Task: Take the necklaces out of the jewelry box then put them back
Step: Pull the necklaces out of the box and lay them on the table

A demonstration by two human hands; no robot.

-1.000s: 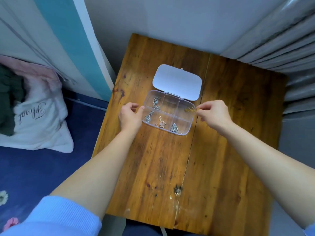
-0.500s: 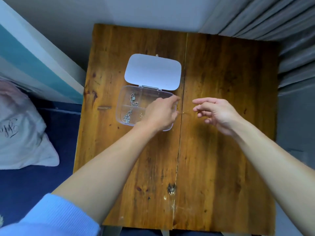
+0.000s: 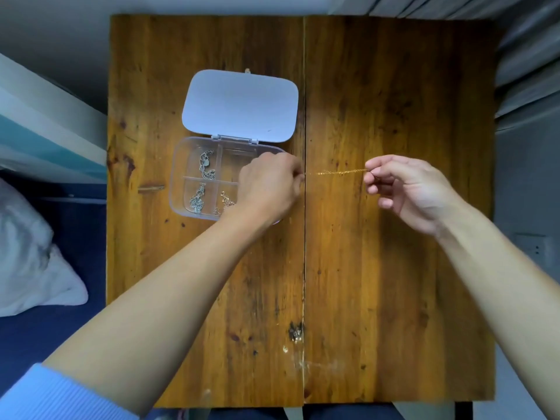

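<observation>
Here the left hand (image 3: 268,184) and right hand (image 3: 409,189) each pinch an end of the gold necklace (image 3: 336,171), fingers clamped, beside the open box (image 3: 178,177).

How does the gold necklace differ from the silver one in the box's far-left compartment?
The gold necklace is stretched straight between left hand and right hand, outside the jewelry box; the silver necklace lies bunched inside. One is yellow, the other grey. Both are thin chains.

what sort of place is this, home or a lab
Most likely a bedroom at home: a white pillow lies left of the small wooden table, grey curtain folds hang at the right, and an open jewelry box sits on the table.
</observation>
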